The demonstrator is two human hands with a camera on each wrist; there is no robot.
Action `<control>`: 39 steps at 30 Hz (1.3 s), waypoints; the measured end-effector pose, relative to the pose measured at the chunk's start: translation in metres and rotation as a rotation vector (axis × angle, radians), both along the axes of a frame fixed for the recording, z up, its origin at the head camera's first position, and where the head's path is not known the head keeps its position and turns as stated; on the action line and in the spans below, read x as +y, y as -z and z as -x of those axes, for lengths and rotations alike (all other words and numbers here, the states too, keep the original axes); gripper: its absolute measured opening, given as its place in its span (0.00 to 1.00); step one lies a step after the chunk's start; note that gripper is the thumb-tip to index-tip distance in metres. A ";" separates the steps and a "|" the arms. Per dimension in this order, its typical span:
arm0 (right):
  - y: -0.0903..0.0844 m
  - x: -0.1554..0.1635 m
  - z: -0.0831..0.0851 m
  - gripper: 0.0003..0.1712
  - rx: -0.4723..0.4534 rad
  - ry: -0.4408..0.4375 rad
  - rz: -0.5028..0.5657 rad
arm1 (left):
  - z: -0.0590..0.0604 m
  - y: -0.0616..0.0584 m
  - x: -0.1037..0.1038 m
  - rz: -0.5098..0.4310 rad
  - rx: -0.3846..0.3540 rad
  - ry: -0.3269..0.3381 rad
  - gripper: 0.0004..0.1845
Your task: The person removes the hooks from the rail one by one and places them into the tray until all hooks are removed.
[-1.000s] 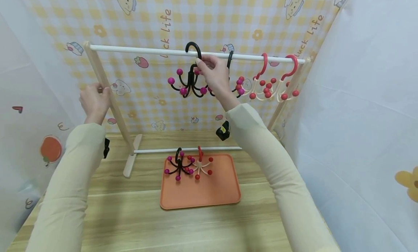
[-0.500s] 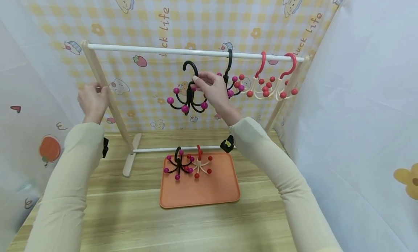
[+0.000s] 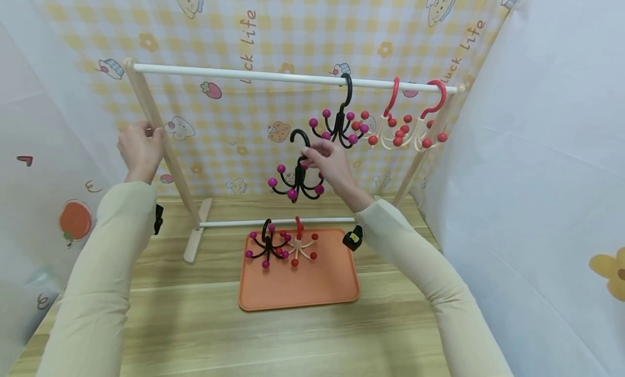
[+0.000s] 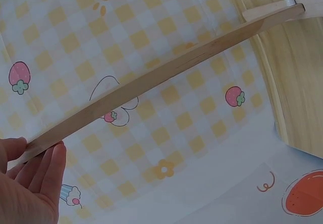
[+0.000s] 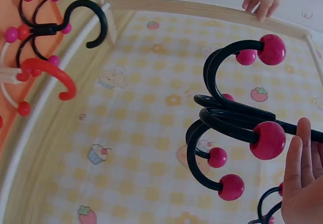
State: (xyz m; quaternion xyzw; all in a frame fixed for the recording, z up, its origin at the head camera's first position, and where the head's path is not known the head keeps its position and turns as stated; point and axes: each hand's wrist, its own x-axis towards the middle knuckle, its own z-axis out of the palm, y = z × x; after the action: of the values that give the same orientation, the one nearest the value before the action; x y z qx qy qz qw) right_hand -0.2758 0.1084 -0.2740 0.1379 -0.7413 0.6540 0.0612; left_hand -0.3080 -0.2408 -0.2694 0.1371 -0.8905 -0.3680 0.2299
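My left hand (image 3: 141,152) grips the left wooden post (image 4: 146,80) of a hanging rack, thumb on one side and fingers on the other in the left wrist view. In the head view my right hand (image 3: 333,164) pinches the hook stem of a black multi-claw hanger (image 3: 299,177) with magenta balls. That hanger is upright in the air, below the white rail (image 3: 234,74) and apart from it. Another black hanger (image 3: 339,125) hangs on the rail just behind my right hand. In the right wrist view the held hanger's claws (image 5: 222,115) appear close up, its hook out of frame.
Two cream hangers with red hooks (image 3: 393,97) hang toward the rail's right end. An orange tray (image 3: 312,290) on the wooden table bears a black hanger (image 3: 267,247) and a cream one with a red hook (image 3: 298,247). A lower white bar (image 3: 229,223) runs behind it.
My right hand has lifted the black hanger off the rail and brought it down, lately a little to the right, toward the tray. The left hand stays on the post.
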 end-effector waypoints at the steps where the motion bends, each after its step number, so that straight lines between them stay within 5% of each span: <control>1: 0.003 0.002 -0.001 0.11 -0.011 0.004 -0.003 | 0.000 0.000 0.000 -0.001 0.000 0.000 0.21; 15: 0.049 0.027 -0.011 0.15 -0.192 0.065 0.011 | 0.001 0.000 0.001 -0.004 -0.002 -0.002 0.21; 28: 0.070 0.048 -0.023 0.16 -0.230 0.106 0.004 | 0.002 0.000 -0.001 0.001 -0.011 0.001 0.20; 39: 0.107 0.061 -0.030 0.14 -0.336 0.145 0.001 | 0.003 0.000 -0.001 0.020 0.018 0.000 0.20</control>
State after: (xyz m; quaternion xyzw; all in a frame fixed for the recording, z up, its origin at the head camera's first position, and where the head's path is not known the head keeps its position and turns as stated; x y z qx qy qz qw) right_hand -0.2459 0.1691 -0.3806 -0.0273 -0.7487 0.6621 -0.0163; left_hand -0.3112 -0.2421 -0.2699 0.1315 -0.8920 -0.3602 0.2393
